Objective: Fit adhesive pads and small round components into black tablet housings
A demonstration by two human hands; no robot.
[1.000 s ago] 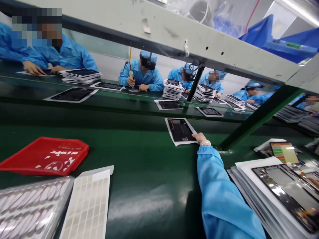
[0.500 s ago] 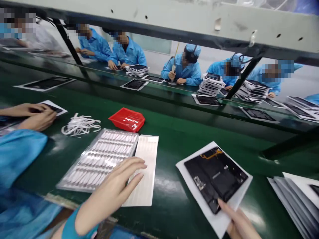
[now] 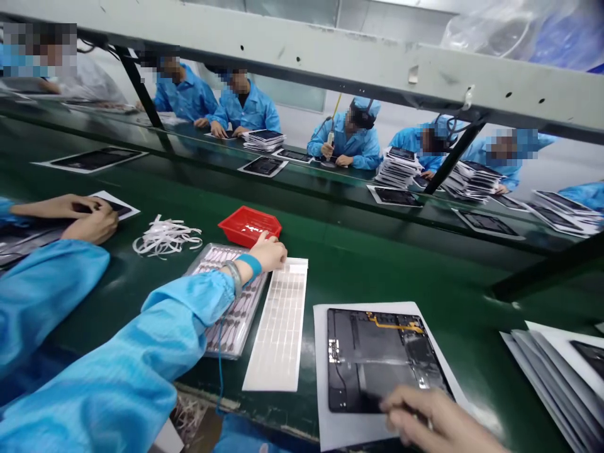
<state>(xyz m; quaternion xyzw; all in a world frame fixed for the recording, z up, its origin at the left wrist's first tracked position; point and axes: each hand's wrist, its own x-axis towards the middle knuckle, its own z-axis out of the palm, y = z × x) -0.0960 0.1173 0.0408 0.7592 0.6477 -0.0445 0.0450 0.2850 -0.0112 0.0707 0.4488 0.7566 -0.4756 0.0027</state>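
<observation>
On the green bench [image 3: 340, 270], in the head view, the opened tablet [image 3: 380, 374] lies flat on its white sheet [image 3: 323, 415], right of the label strip [image 3: 278, 333]. The right hand [image 3: 431, 418] is at the tablet's near edge, fingers bent and blurred; whether they pinch or merely brush it, I cannot tell. Best to steady it lightly by the rim, with fingertips off the orange flex [image 3: 399, 325] and bare insides. The left hand [image 3: 268, 253] is at the near side of the red tray [image 3: 234, 233], fingers curled close together; what they pinch, if anything, does not show. The small white pieces [image 3: 255, 228] in that tray seem to call for fingertip handling, 1 at a time, with the sleeve [image 3: 184, 314] lifted clear of the parts tray [image 3: 248, 324] and the blue cord [image 3: 221, 368] slack.
</observation>
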